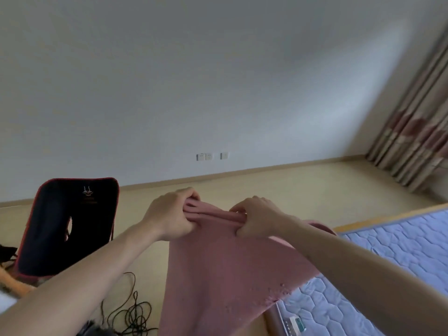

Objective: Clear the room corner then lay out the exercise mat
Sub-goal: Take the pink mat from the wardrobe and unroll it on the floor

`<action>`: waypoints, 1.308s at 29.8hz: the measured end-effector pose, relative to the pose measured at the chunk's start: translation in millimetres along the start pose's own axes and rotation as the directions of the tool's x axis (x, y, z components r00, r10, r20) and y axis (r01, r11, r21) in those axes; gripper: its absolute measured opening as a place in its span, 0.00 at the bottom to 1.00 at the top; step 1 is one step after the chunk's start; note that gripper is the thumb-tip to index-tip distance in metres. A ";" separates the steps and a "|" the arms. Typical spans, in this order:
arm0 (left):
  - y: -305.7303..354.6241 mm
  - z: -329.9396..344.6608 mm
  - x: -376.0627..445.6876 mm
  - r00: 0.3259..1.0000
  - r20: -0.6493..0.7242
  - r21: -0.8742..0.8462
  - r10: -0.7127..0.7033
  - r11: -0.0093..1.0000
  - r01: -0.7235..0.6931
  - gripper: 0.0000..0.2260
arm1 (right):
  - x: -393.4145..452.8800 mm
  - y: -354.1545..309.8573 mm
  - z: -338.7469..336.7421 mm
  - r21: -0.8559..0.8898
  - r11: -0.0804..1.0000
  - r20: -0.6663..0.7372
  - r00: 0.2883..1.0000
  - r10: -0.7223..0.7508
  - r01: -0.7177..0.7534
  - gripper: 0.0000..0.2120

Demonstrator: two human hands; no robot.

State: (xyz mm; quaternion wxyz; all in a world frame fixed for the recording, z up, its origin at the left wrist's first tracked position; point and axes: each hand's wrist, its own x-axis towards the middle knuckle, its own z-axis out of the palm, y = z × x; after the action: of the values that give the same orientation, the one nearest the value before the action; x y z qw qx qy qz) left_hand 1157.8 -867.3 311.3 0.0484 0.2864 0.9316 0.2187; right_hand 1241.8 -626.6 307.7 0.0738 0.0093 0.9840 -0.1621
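Note:
A pink exercise mat [218,267] hangs in front of me, its folded top edge bunched in both hands. My left hand [169,214] is shut on the left part of that edge. A short way to its right, my right hand [257,219] grips the same edge. The mat drops from the hands toward the bottom of the view, and its lower end is cut off by the frame. Behind it, bare wooden floor [291,185] runs to the white wall and to the corner by the curtain.
A black chair back with red trim [68,226] stands at the left. Tangled black cables [133,314] lie on the floor below it. A blue quilted mattress [400,251] fills the right. Patterned curtains [417,132] hang at the far right. Wall sockets [211,156] sit low on the wall.

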 end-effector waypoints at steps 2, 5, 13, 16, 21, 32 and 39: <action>0.8 -4.5 27.8 0.999 0.004 0.026 0.032 0.999 -0.032 0.21 | 14.1 9.8 -3.5 0.019 1.000 -0.035 0.999 0.024 -0.024 0.29; 3.3 -11.8 80.8 0.996 -0.001 0.061 0.090 0.994 -0.090 0.20 | 44.7 30.1 -12.9 0.066 0.996 -0.096 0.993 0.071 -0.065 0.28; 7.5 -6.4 223.6 0.991 0.032 0.133 0.127 0.983 -0.130 0.19 | 148.0 106.3 -31.4 0.192 0.977 -0.163 0.979 0.126 -0.094 0.29; 8.1 -2.8 279.6 0.992 0.003 0.127 0.123 0.984 -0.123 0.19 | 193.4 140.6 -46.9 0.210 0.974 -0.161 0.979 0.122 -0.087 0.29; 6.5 -2.9 349.0 0.990 -0.011 0.131 0.138 0.982 -0.136 0.18 | 252.2 174.8 -69.8 0.167 0.986 -0.132 0.990 0.042 -0.020 0.32; -11.6 11.2 535.6 0.953 0.110 0.089 0.282 0.952 -0.292 0.19 | 381.7 249.4 -88.2 0.171 0.963 -0.213 0.946 0.243 -0.209 0.17; -32.5 19.8 653.3 0.896 0.216 0.011 0.389 0.916 -0.400 0.22 | 452.7 272.3 -97.2 0.199 0.924 -0.291 0.881 0.373 -0.326 0.10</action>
State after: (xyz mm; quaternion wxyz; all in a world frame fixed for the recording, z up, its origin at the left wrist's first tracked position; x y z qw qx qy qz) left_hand 602.4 -521.5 302.3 0.0929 0.4919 0.8494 0.1671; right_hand 791.8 -340.0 245.1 -0.0615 0.2189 0.9502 -0.2130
